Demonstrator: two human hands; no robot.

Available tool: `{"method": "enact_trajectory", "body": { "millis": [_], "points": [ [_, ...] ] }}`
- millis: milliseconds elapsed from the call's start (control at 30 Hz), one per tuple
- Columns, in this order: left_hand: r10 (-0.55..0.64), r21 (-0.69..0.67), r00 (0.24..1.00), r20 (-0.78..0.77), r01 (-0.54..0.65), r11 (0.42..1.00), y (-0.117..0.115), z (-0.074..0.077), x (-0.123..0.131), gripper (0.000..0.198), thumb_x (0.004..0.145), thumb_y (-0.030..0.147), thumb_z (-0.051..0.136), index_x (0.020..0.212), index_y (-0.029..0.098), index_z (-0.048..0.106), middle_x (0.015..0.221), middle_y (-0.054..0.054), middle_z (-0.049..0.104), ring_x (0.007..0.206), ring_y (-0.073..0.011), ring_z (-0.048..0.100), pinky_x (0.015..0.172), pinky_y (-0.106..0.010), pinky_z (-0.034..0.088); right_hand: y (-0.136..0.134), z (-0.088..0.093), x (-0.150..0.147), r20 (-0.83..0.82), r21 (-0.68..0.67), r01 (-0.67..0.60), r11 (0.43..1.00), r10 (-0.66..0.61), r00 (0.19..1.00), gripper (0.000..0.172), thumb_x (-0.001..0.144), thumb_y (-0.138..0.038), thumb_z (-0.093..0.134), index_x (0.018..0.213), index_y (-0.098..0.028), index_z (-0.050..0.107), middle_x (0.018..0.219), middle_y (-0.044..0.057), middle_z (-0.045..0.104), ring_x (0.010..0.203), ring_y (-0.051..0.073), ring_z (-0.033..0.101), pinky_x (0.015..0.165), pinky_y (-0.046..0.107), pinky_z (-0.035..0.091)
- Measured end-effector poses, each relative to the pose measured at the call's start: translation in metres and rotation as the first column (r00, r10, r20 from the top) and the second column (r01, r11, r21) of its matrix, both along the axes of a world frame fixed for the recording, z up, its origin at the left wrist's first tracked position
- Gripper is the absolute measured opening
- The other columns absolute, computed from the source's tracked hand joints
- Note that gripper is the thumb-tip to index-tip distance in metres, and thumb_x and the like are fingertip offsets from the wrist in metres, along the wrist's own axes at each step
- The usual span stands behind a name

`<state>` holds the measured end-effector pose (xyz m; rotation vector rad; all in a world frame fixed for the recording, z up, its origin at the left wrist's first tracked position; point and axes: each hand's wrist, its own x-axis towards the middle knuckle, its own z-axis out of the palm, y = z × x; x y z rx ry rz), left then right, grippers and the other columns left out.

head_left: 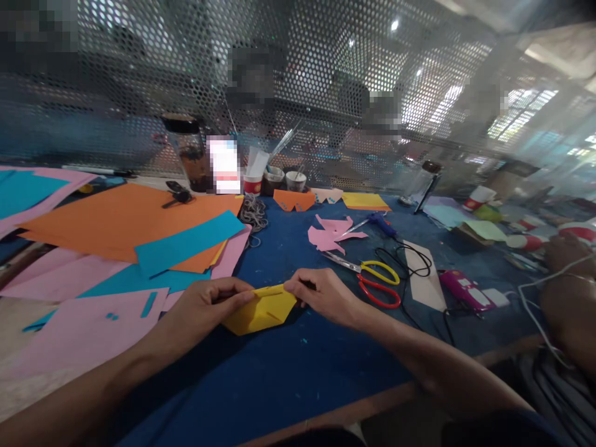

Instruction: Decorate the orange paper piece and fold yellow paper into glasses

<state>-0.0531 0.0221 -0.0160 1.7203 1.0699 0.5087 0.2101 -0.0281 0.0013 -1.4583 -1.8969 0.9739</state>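
A folded piece of yellow paper (263, 313) is held just above the blue tabletop (279, 379), its upper edge bent into a narrow strip. My left hand (207, 301) pinches that edge at the left, thumb on the near side. At the right end my right hand (321, 295) grips the same paper between thumb and fingers. Beyond my right hand lie scissors (367, 273) with one yellow and one red handle. Pink cut paper (333, 234) rests past the scissors. Left of my left hand, a pink sheet (107, 323) carries small blue scraps.
Orange sheets (116, 217) and a blue strip (190, 242) pile up on the left. A glue gun (382, 225) with a black cord, a magenta box (465, 290) and beige paper (424, 273) lie right. Cups (295, 181) stand before perforated metal (316, 81). Another person's arm (570, 304) is at far right.
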Motion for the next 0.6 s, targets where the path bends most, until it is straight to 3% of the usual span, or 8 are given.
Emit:
{"method": "enact_trajectory", "body": {
  "millis": [267,600],
  "points": [
    [-0.033,-0.098,0.997,0.067,0.039,0.994,-0.0033,0.0023,0.003,0.036,0.086,0.062,0.07,0.088,0.028,0.082,0.082,-0.002,0.078,0.076,-0.0205,0.066,0.063,-0.026,0.047,-0.0031,0.0009,-0.002,0.005,0.122,-0.038,0.992,0.038,0.999,0.037,0.103,-0.041,0.054,0.073,-0.018,0.057,0.07,-0.004,0.052,0.068,0.011,0.05,0.063,0.024,0.032],
    [-0.047,-0.136,0.99,0.135,0.065,0.989,-0.0024,0.0002,0.0016,0.033,0.087,0.06,0.071,0.087,0.028,0.08,0.079,0.0,0.074,0.072,-0.016,0.062,0.061,-0.023,0.043,-0.0015,0.0016,0.0002,-0.091,0.005,-0.062,0.998,0.062,0.994,0.042,0.105,-0.049,0.052,0.075,-0.019,0.055,0.066,-0.005,0.051,0.065,0.01,0.048,0.06,0.023,0.033]
  ]
}}
